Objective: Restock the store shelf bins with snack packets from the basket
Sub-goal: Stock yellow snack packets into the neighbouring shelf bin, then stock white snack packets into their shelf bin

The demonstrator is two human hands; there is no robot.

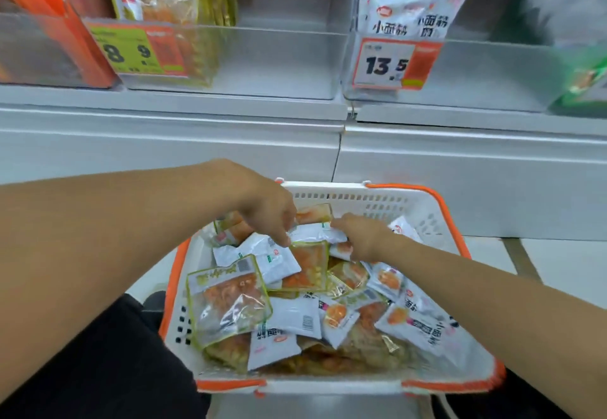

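Both forearms are reaching into white plastic basket with orange rim, full of mixed snack packets. Left hand and right hand are each pinching same white foil packet at pile's far end. Clear shelf bins are sitting above.

Glossy film snack packets fill a perforated white plastic basket.

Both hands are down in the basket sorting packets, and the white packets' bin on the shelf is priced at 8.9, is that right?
Not quite. The head view shows the white packets' bin tagged 13.5; 8.9 is on the yellow packets' bin. Both hands, left and right, are in the basket.
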